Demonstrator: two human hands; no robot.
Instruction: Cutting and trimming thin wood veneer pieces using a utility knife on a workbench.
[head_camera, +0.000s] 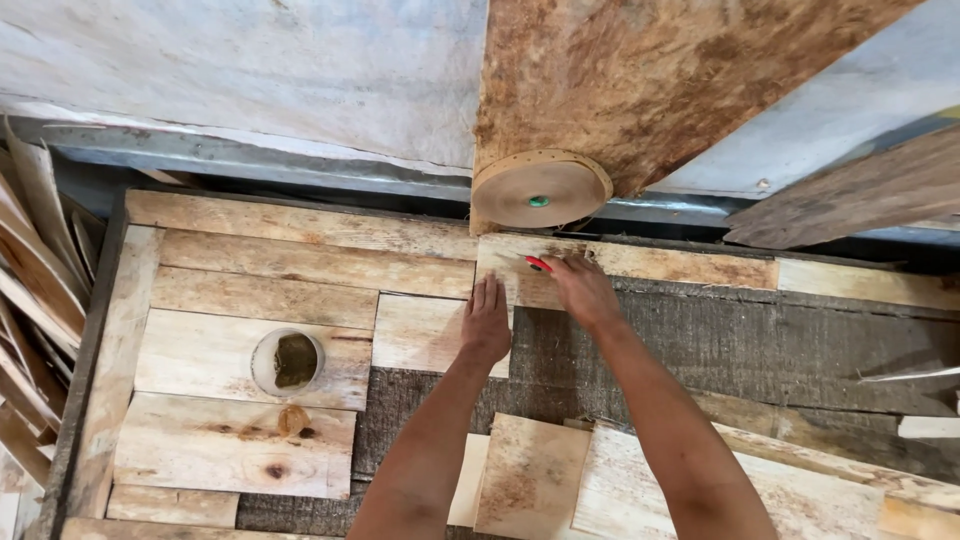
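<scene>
- The left hand (487, 325) lies flat with fingers spread on a pale veneer sheet (425, 332), near the middle of the table (105, 370).
- The right hand (580, 290), at 1 o'clock from it, pinches a red-handled tool (538, 264) against the next veneer piece (525, 275).
- A paper tape roll (540, 189) stands at 12 o'clock.
- The step appears to be trimming or joining at the seam; the next move needs steady pressure and a straight pull.

Grey metal rail (300, 165) along pale sheeted wall (250, 70); stacked wood strips (30, 300) at left; even daylight
</scene>
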